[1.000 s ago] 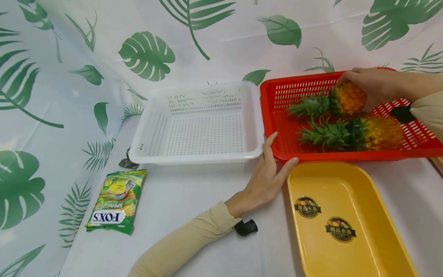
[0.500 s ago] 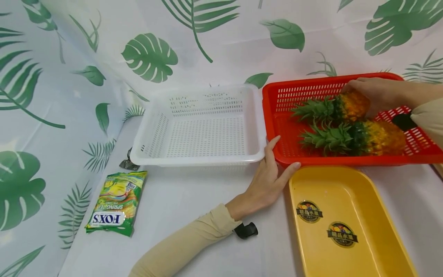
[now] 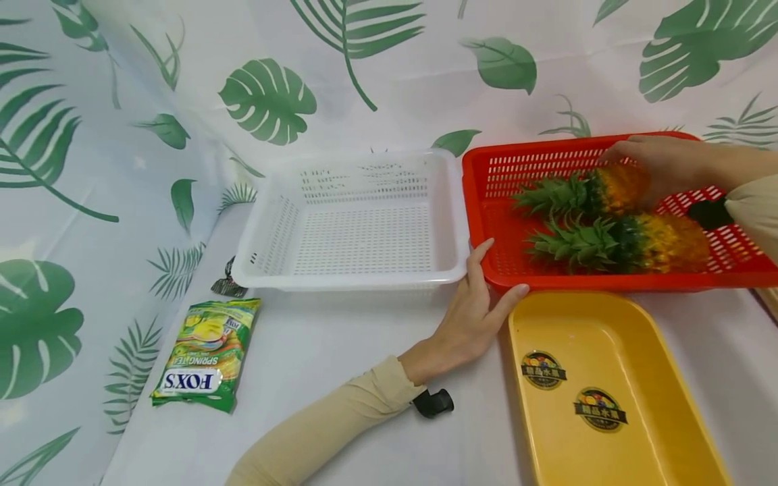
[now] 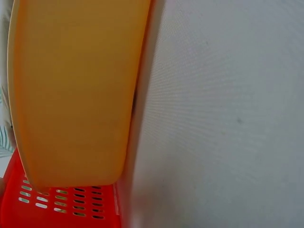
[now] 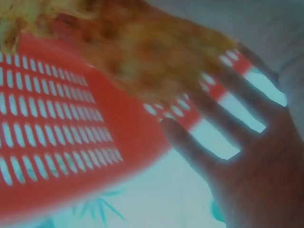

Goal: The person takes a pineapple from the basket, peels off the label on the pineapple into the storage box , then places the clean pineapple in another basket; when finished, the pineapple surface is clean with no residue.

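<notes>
Two pineapples lie on their sides in the red basket [image 3: 504, 280], leaves pointing left. My right hand [image 3: 675, 165] holds the far pineapple [image 3: 616, 185] around its rounded base. The near pineapple [image 3: 662, 243] lies just in front of it, untouched by the left hand. Blurred in the right wrist view, the fingers of the right hand [image 5: 228, 118] spread along the fruit's orange skin [image 5: 142, 52]. My left hand [image 3: 462, 324] has its fingers extended, touching the red basket's front left corner beside the white basket [image 3: 346, 280]. The left wrist view does not clearly show that hand's grip.
A yellow tray [image 3: 608, 364] with two round stickers stands in front of the red basket. At the left lies a green Fox's candy bag [image 3: 206, 354], with a small dark item [image 3: 229, 285] behind it. Leaf-patterned cloth [image 3: 401, 81] rises behind the baskets.
The head view has shifted slightly. My right hand and the far pineapple have moved very slightly lower and rightward in the red basket. The left hand stays at the basket corner.
</notes>
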Demonstrator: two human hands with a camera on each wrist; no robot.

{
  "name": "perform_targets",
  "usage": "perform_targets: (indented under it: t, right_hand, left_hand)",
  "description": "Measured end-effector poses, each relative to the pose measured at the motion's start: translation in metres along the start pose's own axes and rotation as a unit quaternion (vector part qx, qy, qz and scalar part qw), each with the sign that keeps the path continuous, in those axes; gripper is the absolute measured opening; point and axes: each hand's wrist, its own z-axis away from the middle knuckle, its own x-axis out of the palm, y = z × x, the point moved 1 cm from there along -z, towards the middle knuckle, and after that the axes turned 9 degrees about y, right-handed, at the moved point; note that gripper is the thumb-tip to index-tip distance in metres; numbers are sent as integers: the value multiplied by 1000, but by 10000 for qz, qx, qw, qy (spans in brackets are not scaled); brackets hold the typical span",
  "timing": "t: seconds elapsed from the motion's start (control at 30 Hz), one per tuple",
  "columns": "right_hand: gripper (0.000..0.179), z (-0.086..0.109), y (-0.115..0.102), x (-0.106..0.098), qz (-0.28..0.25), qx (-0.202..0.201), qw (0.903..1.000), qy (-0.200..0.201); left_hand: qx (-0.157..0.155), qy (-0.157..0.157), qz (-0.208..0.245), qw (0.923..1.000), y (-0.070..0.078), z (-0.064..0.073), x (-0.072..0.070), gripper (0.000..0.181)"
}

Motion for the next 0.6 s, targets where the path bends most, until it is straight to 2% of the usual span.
perform_targets:
  t: [0.17, 0.37, 0.47, 0.6]
  right_hand:
    - [91, 4, -16, -17, 157, -31, 9999, 26]
    - [80, 15, -62, -34, 414, -318, 9982, 306]
    - [70, 24, -93, -34, 508, -582, 9944, 724]
    - [59, 42, -130, -27, 620, -870, 9836, 1456]
  left_hand:
    - [-99, 40, -44, 9999, -2, -2, 1, 77]
    - [-55, 54, 61, 10000, -5, -2, 0, 74]
    - [-197, 20, 134, 9997, -4, 3, -4, 71]
    - [-752, -247, 395, 9961, 6, 14, -17, 71]
